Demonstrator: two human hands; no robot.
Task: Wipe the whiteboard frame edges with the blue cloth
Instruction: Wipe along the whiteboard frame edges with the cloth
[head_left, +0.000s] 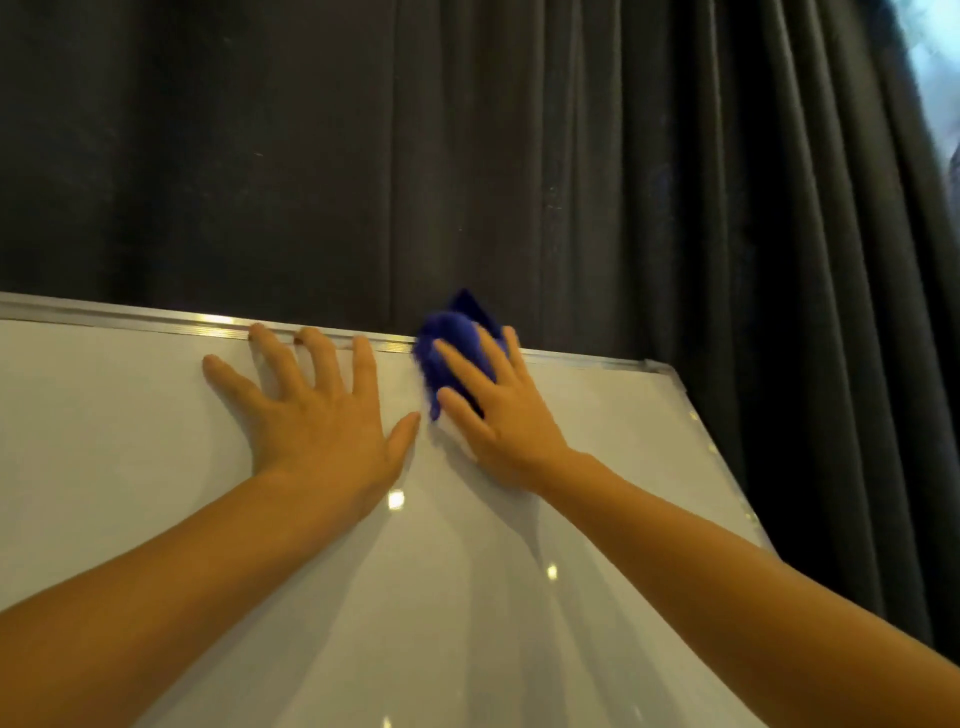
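A white whiteboard (156, 467) with a silver metal frame (130, 316) fills the lower part of the view. My right hand (498, 415) presses a bunched blue cloth (452, 332) against the top frame edge, right of centre; the cloth is blurred and partly sticks up over the frame. My left hand (317, 410) lies flat on the board just left of the cloth, fingers spread, fingertips touching the top frame. It holds nothing.
A dark grey curtain (519, 156) hangs directly behind the board. The board's top right corner (662, 369) and right frame edge (727, 467) are in view. Bright light comes through a gap (930, 62) at the upper right.
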